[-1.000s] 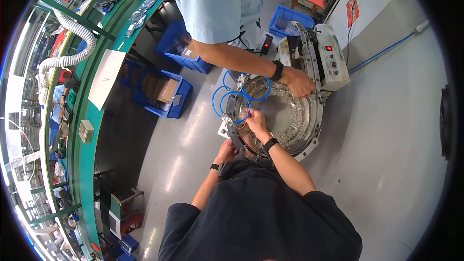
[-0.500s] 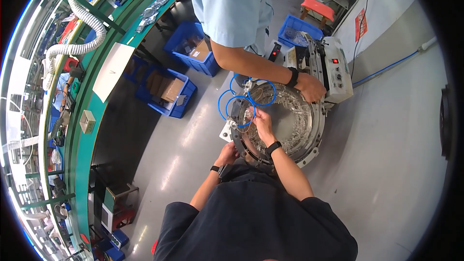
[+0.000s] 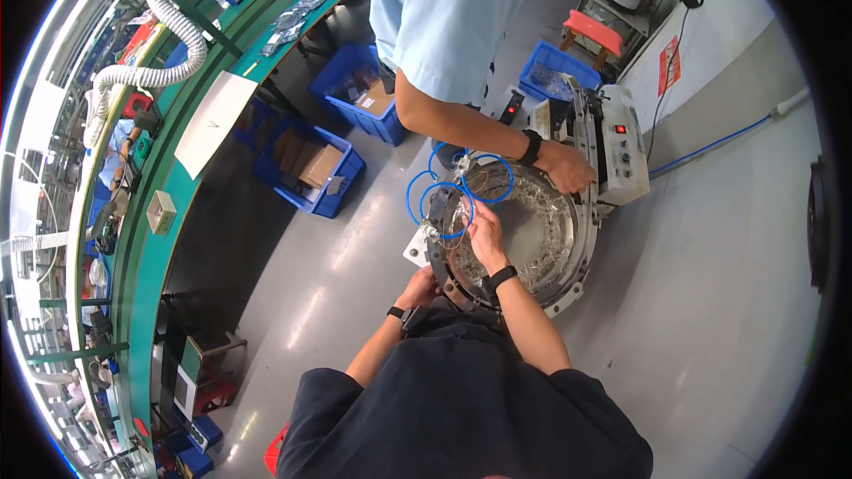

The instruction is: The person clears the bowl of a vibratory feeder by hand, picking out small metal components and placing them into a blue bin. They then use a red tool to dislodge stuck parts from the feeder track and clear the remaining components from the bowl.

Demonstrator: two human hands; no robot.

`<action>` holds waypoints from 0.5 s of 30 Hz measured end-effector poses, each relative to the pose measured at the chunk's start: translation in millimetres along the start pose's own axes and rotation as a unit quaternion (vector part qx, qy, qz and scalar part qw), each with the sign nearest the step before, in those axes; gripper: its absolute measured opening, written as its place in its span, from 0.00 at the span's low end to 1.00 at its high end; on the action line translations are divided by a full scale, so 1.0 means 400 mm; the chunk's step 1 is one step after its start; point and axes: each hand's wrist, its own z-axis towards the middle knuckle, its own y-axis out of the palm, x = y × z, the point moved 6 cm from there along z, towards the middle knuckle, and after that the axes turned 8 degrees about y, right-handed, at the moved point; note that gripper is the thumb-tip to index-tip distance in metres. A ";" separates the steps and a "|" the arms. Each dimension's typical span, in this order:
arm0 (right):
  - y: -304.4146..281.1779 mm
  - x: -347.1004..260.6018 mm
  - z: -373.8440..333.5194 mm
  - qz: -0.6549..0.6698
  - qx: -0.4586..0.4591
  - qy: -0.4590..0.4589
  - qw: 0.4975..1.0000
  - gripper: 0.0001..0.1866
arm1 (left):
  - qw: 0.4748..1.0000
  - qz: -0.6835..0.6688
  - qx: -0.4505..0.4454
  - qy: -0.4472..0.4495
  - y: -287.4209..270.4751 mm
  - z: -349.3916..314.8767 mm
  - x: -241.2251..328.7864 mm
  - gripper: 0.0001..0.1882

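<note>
A round vibratory bowl feeder [image 3: 581,253] full of small clear parts [image 3: 552,244] stands in front of me. My right hand [image 3: 484,238] reaches over its near left side, fingers drawn together beside looped blue air tubes [image 3: 411,195]; what they hold is too small to tell. Low at the bowl's outer left side is my left hand [image 3: 420,287], its fingers curled and partly hidden by the rim. Across from me, a co-worker's hand [image 3: 568,167] rests at the far right rim, next to a white control box [image 3: 624,155] with a lit red switch.
Blue bins [image 3: 324,204] with cardboard stand on the floor to the left. A long green workbench [image 3: 164,173] curves along the left side. At the back right are another blue bin [image 3: 543,53] and a red stool [image 3: 593,33]. A wall [image 3: 745,89] with a blue hose [image 3: 719,146] runs along the right.
The co-worker's arm and body have shifted slightly, and their hand sits a little differently at the rim. My hands stay at nearly the same places on the feeder. The whole view has moved a little.
</note>
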 end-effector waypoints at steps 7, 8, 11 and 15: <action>-0.015 0.018 0.029 0.175 -0.059 0.050 0.982 0.20 | 1.000 0.003 -0.017 0.001 0.009 -0.002 0.006 0.12; -0.029 0.023 0.041 0.186 -0.058 0.061 0.979 0.21 | 1.000 0.003 -0.020 0.002 0.016 0.001 0.005 0.12; -0.003 0.025 0.035 0.173 -0.055 0.074 0.981 0.22 | 1.000 0.007 -0.006 0.006 0.001 0.001 0.004 0.12; 0.048 0.013 -0.005 0.128 -0.038 0.067 0.989 0.24 | 1.000 -0.016 0.006 0.018 -0.015 0.009 0.000 0.12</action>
